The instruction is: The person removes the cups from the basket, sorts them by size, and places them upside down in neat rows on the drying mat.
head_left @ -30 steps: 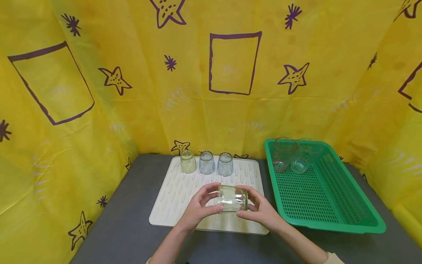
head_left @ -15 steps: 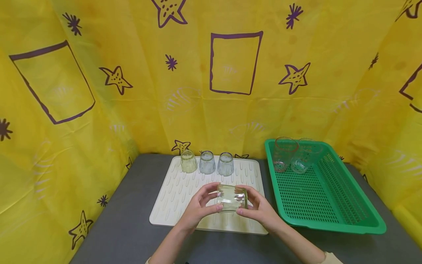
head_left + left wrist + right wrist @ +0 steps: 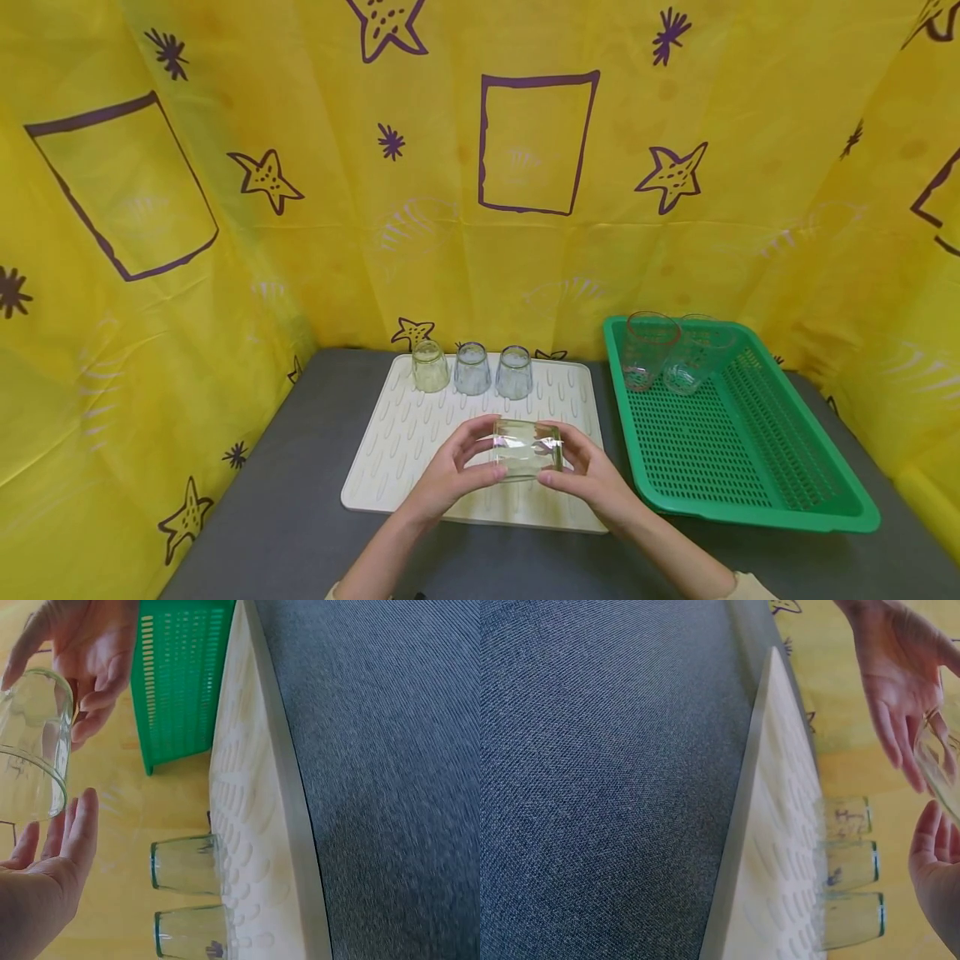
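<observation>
A clear, faintly yellow-green drinking glass (image 3: 527, 450) lies sideways in the air above the near part of a white ridged drying mat (image 3: 397, 467). My left hand (image 3: 452, 469) grips its left end between thumb and fingers. At the other end, my right hand (image 3: 588, 473) holds it the same way, thumb in front and fingers behind. In the left wrist view the glass (image 3: 34, 746) spans the space between both hands. Three small glasses stand upside down along the mat's back edge: a yellowish one (image 3: 431, 367) and two bluish ones (image 3: 472, 369), (image 3: 514, 373).
Right of the mat sits a green perforated plastic basket (image 3: 750, 517). Two taller clear glasses stand in its back left corner, one with a reddish rim (image 3: 649, 354), the other paler (image 3: 692, 362). Yellow patterned cloth (image 3: 315, 275) surrounds the grey table (image 3: 262, 500).
Both hands keep nearly the same place and grip. Reflections on the held glass have shifted slightly; the other glasses and the basket have not moved.
</observation>
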The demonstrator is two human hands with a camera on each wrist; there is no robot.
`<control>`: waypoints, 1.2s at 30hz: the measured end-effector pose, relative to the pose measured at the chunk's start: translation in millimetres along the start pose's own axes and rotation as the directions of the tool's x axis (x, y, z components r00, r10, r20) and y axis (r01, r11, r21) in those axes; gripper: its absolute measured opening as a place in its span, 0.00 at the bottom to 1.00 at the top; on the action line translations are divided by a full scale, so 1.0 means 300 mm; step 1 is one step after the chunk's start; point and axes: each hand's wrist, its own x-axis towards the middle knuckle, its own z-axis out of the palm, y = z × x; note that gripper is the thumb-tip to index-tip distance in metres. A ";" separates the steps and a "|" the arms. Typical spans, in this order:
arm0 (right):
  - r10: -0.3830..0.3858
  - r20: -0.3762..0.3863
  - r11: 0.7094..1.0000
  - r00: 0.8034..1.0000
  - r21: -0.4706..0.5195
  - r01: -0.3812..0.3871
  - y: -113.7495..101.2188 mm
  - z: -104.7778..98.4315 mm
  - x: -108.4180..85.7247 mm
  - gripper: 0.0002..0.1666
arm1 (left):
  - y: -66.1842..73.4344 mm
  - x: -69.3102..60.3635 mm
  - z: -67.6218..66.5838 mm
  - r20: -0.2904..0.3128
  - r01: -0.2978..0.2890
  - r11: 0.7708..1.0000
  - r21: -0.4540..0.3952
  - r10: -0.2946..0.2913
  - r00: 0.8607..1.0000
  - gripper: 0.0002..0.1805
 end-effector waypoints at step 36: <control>0.085 -0.291 0.995 0.953 -0.016 -0.094 0.033 0.008 0.061 0.39 | -0.015 -0.130 -0.228 -0.391 0.065 0.985 0.157 0.002 0.920 0.36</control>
